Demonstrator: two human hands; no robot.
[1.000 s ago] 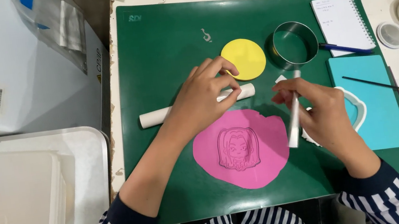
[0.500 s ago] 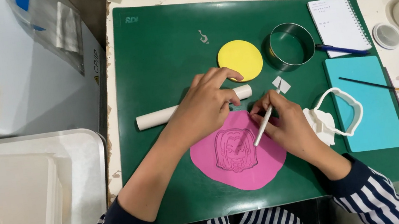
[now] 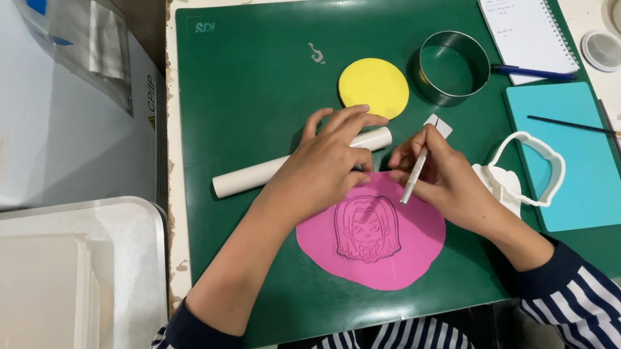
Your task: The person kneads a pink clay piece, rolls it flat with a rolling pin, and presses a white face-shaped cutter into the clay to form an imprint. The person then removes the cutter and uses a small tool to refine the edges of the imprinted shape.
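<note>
Head view: right hand [image 3: 451,182] pinches thin white modelling tool [image 3: 416,175], tip at upper edge of pink fondant disc [image 3: 373,235] on green cutting mat [image 3: 255,76]. Left hand [image 3: 326,166], fingers spread, steadies disc beside white rolling pin [image 3: 245,178]. Step, judged: detailing embossed face. Next calls for light, steady strokes.

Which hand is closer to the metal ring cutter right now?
Right. The right hand, holding a white tool, sits just below the metal ring cutter; the left hand is farther left, over the white roller.
</note>
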